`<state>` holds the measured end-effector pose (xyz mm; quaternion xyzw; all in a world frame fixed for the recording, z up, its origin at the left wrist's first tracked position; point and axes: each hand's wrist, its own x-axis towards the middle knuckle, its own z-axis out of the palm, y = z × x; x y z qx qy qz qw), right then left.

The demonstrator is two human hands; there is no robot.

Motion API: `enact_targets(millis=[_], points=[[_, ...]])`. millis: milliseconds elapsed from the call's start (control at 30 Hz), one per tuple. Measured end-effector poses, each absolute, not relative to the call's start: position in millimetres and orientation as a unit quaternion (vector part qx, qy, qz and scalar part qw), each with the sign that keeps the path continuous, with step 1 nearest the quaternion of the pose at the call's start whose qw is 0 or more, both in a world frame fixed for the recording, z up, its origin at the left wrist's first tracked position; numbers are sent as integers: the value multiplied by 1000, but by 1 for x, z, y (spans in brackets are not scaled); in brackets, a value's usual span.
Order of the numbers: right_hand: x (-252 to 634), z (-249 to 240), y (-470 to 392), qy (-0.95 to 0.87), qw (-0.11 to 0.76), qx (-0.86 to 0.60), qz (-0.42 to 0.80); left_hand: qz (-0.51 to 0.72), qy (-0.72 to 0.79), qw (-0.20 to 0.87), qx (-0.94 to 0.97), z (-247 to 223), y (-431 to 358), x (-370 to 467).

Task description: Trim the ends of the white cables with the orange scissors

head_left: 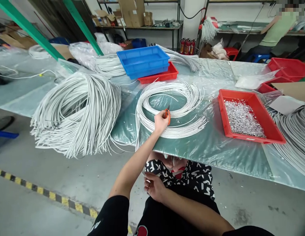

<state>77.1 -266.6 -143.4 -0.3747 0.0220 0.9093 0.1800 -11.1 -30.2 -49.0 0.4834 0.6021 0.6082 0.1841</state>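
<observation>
My left hand [161,122] is closed on a small tool with orange handles [169,117] and a dark tip, over the front of a coil of white cables [142,108] on the table. Below the table edge, above my lap, my right hand [153,186] has its fingers curled inward; what they hold, if anything, is too small to make out. To the left, a large bundle of white cables [98,108] hangs partly over the table's front edge. A red tray [268,126] of small shiny metal pieces stands right of the coil.
Blue trays [144,60] rest on a red tray [161,77] behind the coil. Grey cables [295,134] lie at the far right. The table [191,146] has a plastic cover. A person [277,29] sits at the back right. Green posts [84,28] rise at the left.
</observation>
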Motion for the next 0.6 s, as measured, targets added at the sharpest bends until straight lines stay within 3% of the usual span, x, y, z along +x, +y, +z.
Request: enact_targets(millis=[200,267,300,467,533,600], points=[[95,-171,-235,22,165,-403,900,588,617,157,500,-46,-36,-12],[129,-171,-225,5,103,-384,917,584,619,151,502,-46,-37,-12],[149,-167,-220,-54,27,-345,937,583,620,151,503,-46,-37,-12],[248,-87,-180,-417,-139,-212,873,582,618,175,499,-48,-35,-14],[270,-43,-152,-536,-117,-221,806,582,618,184,496,-47,-35,-15],[281,-11,-117,-675,-33,-269,686,580,618,190,495,-47,-36,-15]])
